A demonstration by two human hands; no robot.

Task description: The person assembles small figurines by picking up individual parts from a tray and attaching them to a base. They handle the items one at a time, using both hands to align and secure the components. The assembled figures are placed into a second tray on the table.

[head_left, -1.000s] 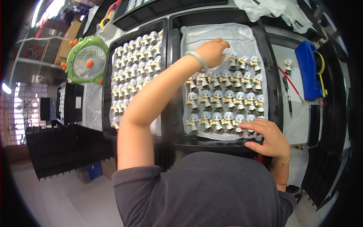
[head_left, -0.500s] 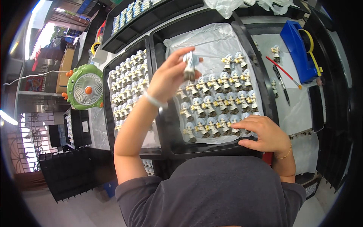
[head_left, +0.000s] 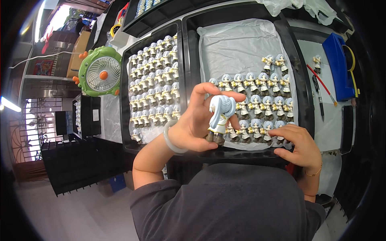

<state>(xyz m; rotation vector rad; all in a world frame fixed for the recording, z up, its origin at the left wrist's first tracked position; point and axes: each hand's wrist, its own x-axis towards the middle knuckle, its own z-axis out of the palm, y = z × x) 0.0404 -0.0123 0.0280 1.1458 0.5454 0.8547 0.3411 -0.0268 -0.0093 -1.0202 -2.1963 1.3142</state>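
Observation:
My left hand (head_left: 193, 124), with a pale bangle at its wrist, grips a small figurine (head_left: 220, 114) between thumb and fingers. The figurine has long pale blue hair, a white outfit and brown boots, and its back is mostly toward me. It is held upright above the lower left part of a black tray (head_left: 300, 100). Rows of similar figurines (head_left: 256, 105) lie there on a white liner sheet (head_left: 237, 44). At the tray's lower right corner, my right hand (head_left: 301, 146) has its fingers stretched out and thumb apart, the fingertips beside the front-row figurines.
Left of this tray stands another black tray (head_left: 125, 86) of figurines, with a green fan (head_left: 100, 74) beyond it. To the right are a blue tape dispenser (head_left: 337, 68), a red brush (head_left: 319, 82), a black pen (head_left: 318, 92) and a single figurine (head_left: 317, 63). Plastic bags (head_left: 321, 10) lie at the back.
My left hand has come down and nearer with the figurine, now showing it larger and more from behind. The view has shifted somewhat. My right hand keeps its place by the front row.

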